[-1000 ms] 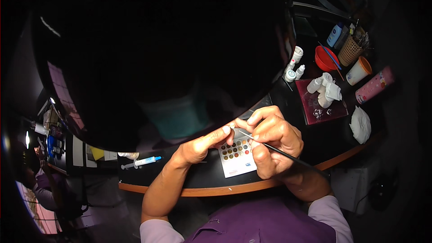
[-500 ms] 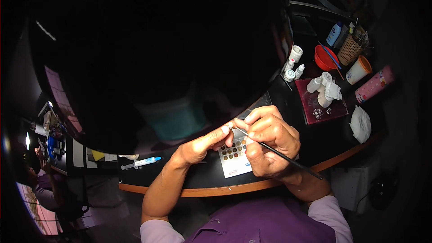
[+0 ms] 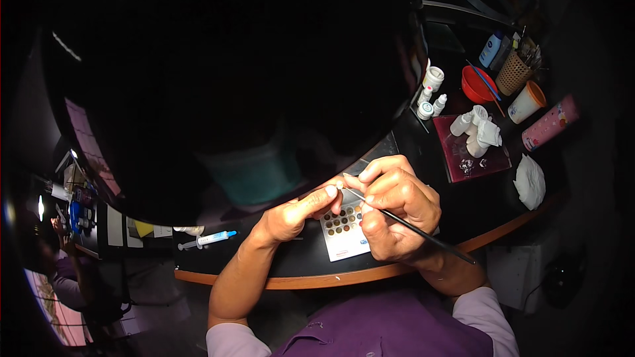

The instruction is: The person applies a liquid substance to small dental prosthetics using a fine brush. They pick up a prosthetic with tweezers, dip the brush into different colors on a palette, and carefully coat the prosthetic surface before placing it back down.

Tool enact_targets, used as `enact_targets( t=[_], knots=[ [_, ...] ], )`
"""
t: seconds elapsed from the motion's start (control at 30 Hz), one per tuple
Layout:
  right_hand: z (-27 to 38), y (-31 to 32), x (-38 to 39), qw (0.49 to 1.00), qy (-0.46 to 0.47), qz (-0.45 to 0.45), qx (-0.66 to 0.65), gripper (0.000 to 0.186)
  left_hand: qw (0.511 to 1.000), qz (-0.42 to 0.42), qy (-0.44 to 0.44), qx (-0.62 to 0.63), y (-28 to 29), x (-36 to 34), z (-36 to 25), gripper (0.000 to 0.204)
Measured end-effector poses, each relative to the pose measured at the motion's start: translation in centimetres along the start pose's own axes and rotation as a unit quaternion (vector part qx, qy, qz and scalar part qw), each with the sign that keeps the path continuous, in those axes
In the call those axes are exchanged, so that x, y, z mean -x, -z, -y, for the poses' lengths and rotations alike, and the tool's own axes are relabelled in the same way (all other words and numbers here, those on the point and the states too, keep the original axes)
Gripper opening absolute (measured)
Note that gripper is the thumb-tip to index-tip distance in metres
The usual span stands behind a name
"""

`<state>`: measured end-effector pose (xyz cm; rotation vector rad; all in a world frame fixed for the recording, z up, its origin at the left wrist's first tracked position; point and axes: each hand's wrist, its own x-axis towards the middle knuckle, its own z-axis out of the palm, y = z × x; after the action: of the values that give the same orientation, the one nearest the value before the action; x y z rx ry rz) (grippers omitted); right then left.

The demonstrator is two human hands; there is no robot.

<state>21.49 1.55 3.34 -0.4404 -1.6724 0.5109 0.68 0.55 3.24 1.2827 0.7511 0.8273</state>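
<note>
My left hand [image 3: 291, 217] pinches a tiny whitish piece [image 3: 340, 185] between thumb and fingers; its exact kind is too small to make out. In my right hand [image 3: 402, 206] a slim black-handled brush [image 3: 426, 235] is held like a pen. The brush tip points left and meets or nearly meets the tiny piece; contact is too fine to tell. Under both hands lies a white palette card [image 3: 344, 248] with rows of small round colour wells, partly covered by my fingers. A large dark, shiny shape [image 3: 251, 92] hides the area beyond my left hand.
A syringe [image 3: 210, 239] lies left on the black table [image 3: 291, 261]. At the right are small white bottles [image 3: 433, 79], a red bowl [image 3: 477, 86], a brush holder [image 3: 513, 74], a dark red slab [image 3: 456, 158] bearing containers, and a crumpled tissue [image 3: 529, 183]. Another person [image 3: 69, 274] is far left.
</note>
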Motion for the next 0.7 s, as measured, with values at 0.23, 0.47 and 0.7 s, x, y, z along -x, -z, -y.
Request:
enact_targets(
  t=[0.23,0.47,0.7],
  knots=[
    [-0.1,-0.1,0.0,1.000,0.000,0.002,-0.002,0.014,0.998,0.040,0.041,-0.039,0.3,0.1,0.0,0.051],
    [-0.4,0.3,0.3,0.999,0.008,0.031,0.003,0.008,0.996,-0.057,-0.051,0.034,-0.1,-0.1,1.3,0.032],
    [-0.4,0.2,0.3,0.999,0.010,0.032,0.001,0.009,0.996,-0.060,-0.057,0.033,0.0,-0.1,1.4,0.033]
  ],
)
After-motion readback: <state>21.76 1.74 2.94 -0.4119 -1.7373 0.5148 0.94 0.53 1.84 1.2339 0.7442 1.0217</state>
